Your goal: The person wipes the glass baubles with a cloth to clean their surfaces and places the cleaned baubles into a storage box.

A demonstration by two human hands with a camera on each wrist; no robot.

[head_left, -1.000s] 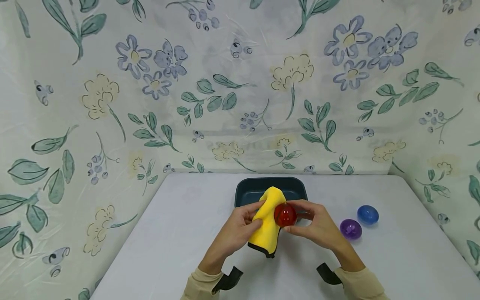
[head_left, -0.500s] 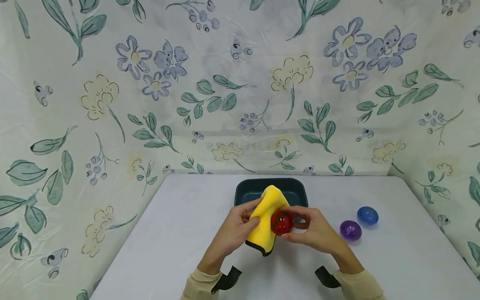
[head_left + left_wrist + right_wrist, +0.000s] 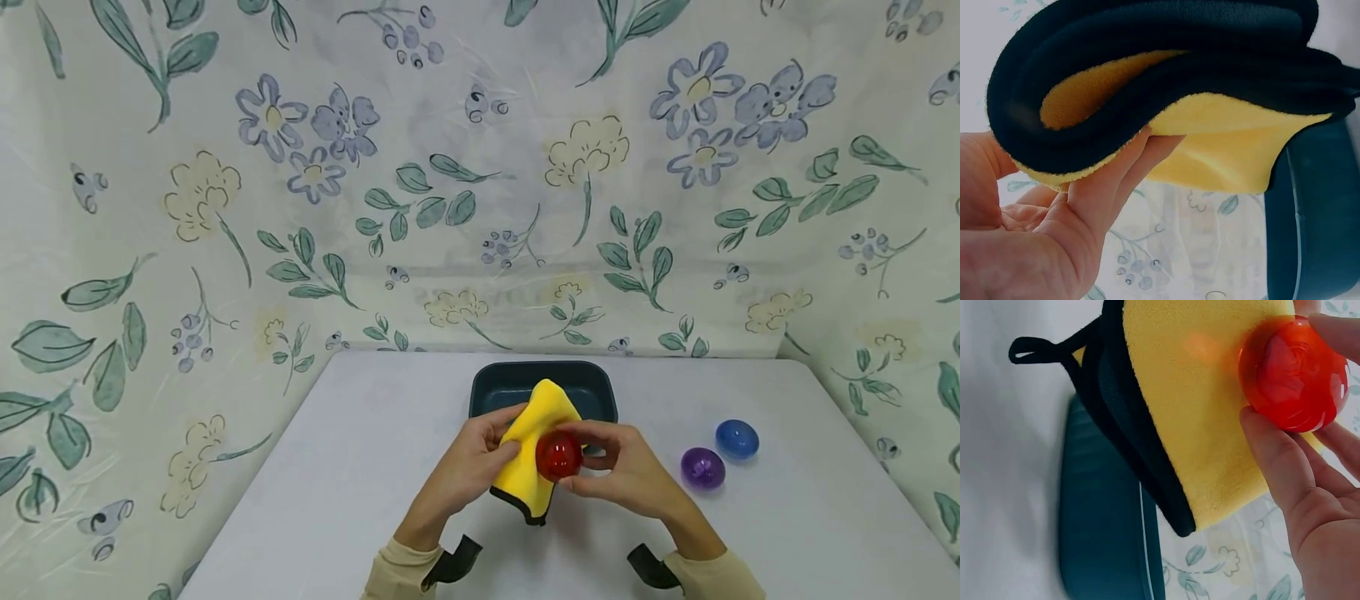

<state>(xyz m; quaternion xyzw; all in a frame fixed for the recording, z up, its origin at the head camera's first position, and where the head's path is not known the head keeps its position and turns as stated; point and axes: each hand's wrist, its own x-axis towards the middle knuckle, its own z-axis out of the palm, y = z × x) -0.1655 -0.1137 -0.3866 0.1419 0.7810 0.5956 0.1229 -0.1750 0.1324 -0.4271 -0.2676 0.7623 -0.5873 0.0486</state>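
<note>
your left hand (image 3: 480, 450) pinches the yellow cloth (image 3: 534, 454); right hand (image 3: 618, 467) fingers clamp the red ball (image 3: 558, 455) against it, above the table (image 3: 337, 500). rotate the ball slowly, keeping cloth pressed flat.

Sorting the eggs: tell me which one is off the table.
The red egg, pinched in the right hand against the yellow cloth. The purple egg and blue egg lie on the table.

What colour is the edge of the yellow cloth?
Black. The yellow cloth has a black edge, clearest in the right wrist view, with a small black loop at one corner.
</note>
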